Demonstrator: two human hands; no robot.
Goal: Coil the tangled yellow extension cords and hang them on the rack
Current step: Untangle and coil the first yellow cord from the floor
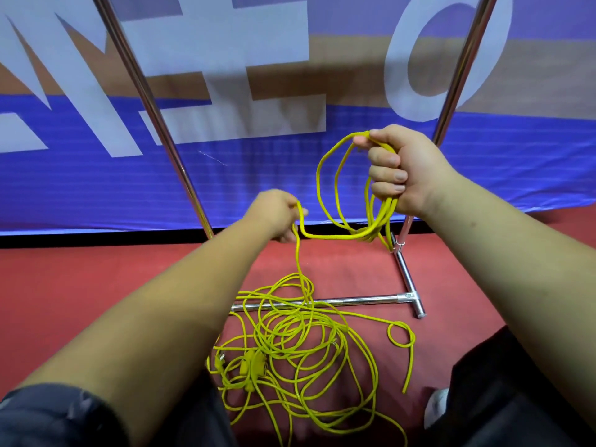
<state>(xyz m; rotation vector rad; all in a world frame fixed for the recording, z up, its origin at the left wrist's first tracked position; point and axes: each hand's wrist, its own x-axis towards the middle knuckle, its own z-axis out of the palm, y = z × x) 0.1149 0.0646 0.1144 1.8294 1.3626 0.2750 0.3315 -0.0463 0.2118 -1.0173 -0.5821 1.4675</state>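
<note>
Right hand (pixel 403 169) gripping coiled loops, left hand (pixel 277 217) pinching yellow cord (pixel 300 333) (light, limp, snag-prone); feeding hold belonging near tangle.

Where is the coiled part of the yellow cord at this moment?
In the head view, the coiled loops hang from the right hand, right of centre, near the rack's right pole.
</note>
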